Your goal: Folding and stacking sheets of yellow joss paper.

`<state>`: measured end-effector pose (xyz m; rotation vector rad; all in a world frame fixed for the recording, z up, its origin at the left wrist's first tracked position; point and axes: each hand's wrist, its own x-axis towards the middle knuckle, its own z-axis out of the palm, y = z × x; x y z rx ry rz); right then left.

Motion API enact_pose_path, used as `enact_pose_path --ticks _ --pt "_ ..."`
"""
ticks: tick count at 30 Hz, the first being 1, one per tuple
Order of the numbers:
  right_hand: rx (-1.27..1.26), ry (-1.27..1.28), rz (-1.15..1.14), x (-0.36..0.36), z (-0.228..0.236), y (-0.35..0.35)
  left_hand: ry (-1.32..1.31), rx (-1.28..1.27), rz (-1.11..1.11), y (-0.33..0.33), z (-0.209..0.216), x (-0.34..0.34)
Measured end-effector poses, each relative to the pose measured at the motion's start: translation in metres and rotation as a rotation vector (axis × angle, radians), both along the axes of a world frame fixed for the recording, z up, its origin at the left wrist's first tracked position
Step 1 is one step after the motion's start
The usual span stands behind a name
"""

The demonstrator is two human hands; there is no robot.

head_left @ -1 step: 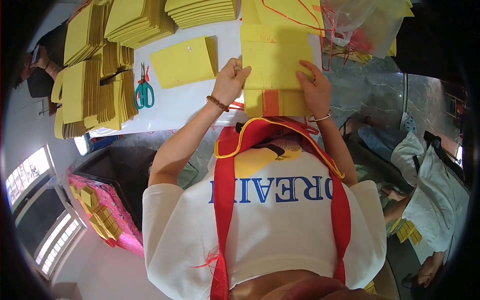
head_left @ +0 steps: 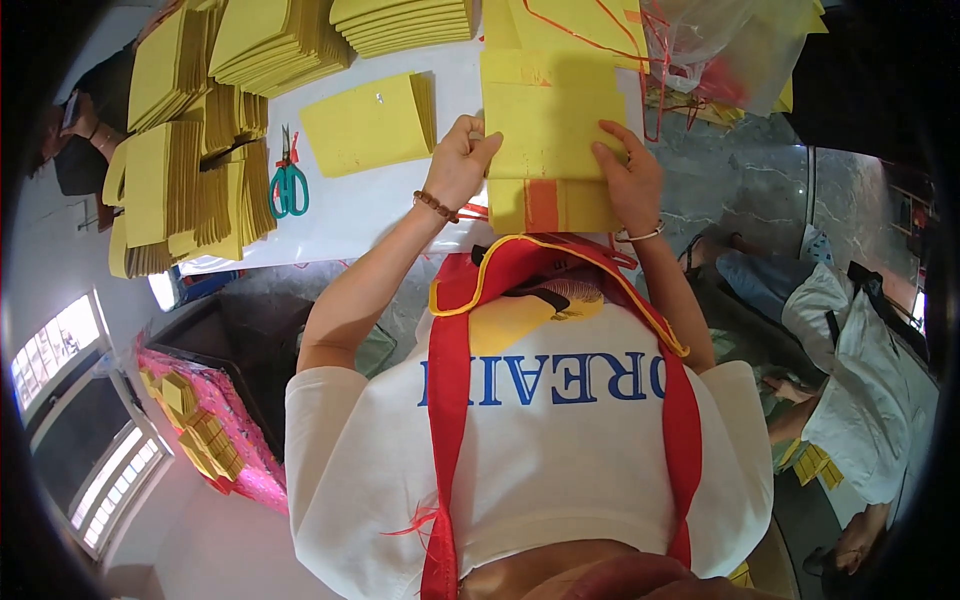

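A stack of yellow paper [head_left: 555, 125] lies in front of me at the table's near edge, its lower part folded over or overlapped by a piece with an orange-red patch. At the stack's left edge, my left hand [head_left: 463, 163] is closed, thumb on top and fingers curled at the side. My right hand [head_left: 632, 178] grips the opposite edge, with thumb and forefinger resting on the top sheet. What the fingers do beneath the paper is hidden. Left of my left hand lies a smaller folded yellow paper bundle [head_left: 362, 128].
Green-handled scissors [head_left: 289, 185] lie on the white table [head_left: 330, 225] beside several tall stacks of folded yellow paper [head_left: 165, 185]. Red string [head_left: 648, 100] and a clear plastic bag [head_left: 745, 50] are at the far right. Another person [head_left: 850, 360] is at the right; someone's hand [head_left: 85, 118] shows far left.
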<state>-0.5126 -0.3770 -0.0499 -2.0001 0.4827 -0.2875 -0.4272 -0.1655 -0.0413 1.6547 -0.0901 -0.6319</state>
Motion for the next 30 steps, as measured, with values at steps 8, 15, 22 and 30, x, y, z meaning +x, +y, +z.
enact_pose_path --ticks 8,15,22,30 --pt "0.000 0.017 -0.009 0.001 -0.004 -0.003 -1.259 0.442 -0.301 -0.024 0.039 0.004" --pt "-0.121 0.005 0.072 0.002 0.003 -0.004 -1.242 0.638 -0.575 -0.052 -0.002 -0.007" --pt "-0.747 -0.008 0.278 -0.003 0.013 0.005 -1.220 0.607 -0.593 -0.051 -0.001 -0.005" --pt "0.101 -0.030 0.360 0.007 -0.004 -0.019 -1.232 0.611 -0.621 -0.052 0.001 -0.011"
